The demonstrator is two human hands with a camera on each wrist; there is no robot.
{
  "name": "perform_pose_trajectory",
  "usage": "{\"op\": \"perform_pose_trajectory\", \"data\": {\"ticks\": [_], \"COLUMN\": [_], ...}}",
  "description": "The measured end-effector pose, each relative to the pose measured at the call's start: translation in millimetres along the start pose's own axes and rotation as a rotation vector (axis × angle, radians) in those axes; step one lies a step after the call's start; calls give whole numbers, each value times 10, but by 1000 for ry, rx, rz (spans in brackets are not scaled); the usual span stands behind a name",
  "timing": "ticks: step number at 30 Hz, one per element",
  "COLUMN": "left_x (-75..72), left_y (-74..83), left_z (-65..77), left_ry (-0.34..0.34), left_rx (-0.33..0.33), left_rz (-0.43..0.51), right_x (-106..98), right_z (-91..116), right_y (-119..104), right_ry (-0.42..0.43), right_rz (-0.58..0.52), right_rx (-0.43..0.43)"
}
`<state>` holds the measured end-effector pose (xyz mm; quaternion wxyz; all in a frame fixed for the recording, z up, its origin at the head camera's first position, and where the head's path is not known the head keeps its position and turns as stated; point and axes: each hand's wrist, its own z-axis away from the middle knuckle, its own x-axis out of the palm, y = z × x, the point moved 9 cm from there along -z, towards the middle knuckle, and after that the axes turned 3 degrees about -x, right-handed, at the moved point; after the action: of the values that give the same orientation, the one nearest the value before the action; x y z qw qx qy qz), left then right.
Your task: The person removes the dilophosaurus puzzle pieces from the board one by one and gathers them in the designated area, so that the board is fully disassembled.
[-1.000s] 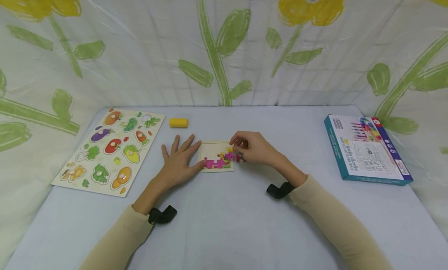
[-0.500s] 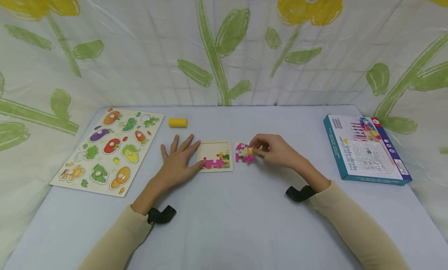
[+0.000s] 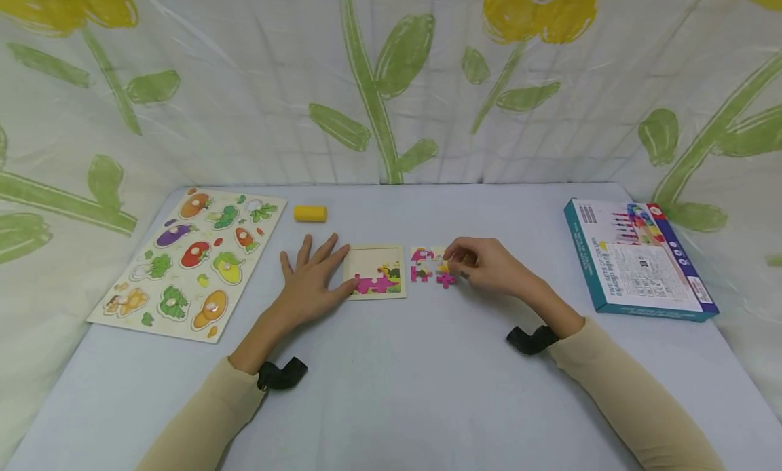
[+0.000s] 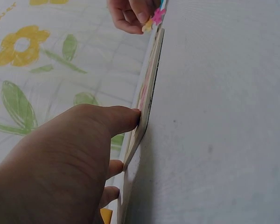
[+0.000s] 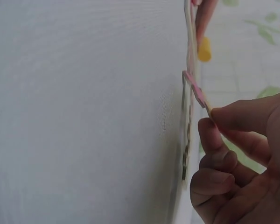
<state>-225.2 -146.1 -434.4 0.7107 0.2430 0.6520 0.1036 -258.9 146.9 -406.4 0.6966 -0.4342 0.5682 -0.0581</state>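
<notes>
In the head view my left hand (image 3: 309,281) lies with spread, straight fingers at the left side of a small wooden puzzle tray (image 3: 374,250). Its thumb presses on the tray's lower left edge. Pink dinosaur pieces (image 3: 374,283) fill the tray's lower part, and bare wood shows above. Thumb and forefinger of my right hand (image 3: 489,264) pinch a pink and yellow jigsaw piece (image 5: 198,91), held tilted above the table. Under and beside it lie several loose jigsaw pieces (image 3: 420,274), right of the tray. The fingers partly hide them in the head view.
A vegetable peg board (image 3: 201,281) lies at the left, with a yellow cylinder (image 3: 310,214) near its upper right corner. Far right is a teal-edged box (image 3: 641,260). Behind the table hangs a flower-printed sheet (image 3: 244,84).
My right hand has carried the pinched jigsaw piece rightward, from the tray's right edge to over the loose pieces, which show more now. My left hand has stayed on the tray.
</notes>
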Motion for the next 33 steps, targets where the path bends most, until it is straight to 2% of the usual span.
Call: {"op": "perform_pose_trajectory", "data": {"ticks": [16,33], "left_x": [-9,2], "left_y": [11,3], "left_z": [5,8], "left_ry": [3,1], "left_rx": [-5,-8], "left_rz": [5,4], "right_x": [73,102], "right_z": [-65,-84], "right_y": [-61,-110], "right_ry": [-2,0], "right_rz": [106,137], "right_rx": [-17,-11]}}
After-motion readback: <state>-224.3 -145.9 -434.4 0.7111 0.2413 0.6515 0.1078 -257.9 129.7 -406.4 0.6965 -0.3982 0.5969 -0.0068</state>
